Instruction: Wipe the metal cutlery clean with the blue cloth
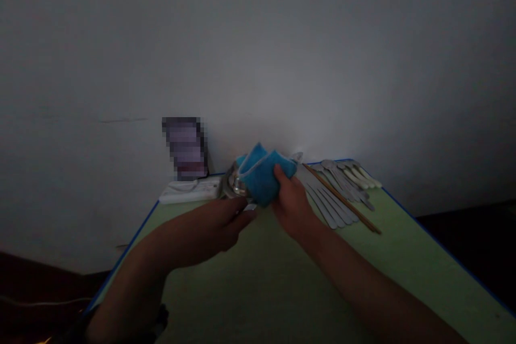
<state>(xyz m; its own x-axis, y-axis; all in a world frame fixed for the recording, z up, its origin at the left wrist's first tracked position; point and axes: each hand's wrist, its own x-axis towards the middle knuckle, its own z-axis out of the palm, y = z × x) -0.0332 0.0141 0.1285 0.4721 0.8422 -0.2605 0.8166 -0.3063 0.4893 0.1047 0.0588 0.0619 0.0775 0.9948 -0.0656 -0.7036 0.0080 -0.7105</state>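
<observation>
A blue cloth (262, 177) is bunched in my right hand (292, 201), with the thumb pressed on its near face. My left hand (226, 223) is closed, with the fingers pinched round the end of a shiny metal utensil handle (251, 207) that runs toward the cloth. The cloth hides most of that utensil, so its kind cannot be made out. Past the cloth's upper right edge shows a pale, shiny tip (297, 157); whether it belongs to the same utensil is unclear. Both hands are close together above the green table (250, 290).
Right of my hands lie several metal utensils (332, 207), brown chopsticks (342, 199), metal spoons (341, 177) and white-handled cutlery (365, 176). Behind my left hand stand shiny metal items (237, 184). A white power strip (191, 191) and a blurred upright device (185, 148) are near the wall.
</observation>
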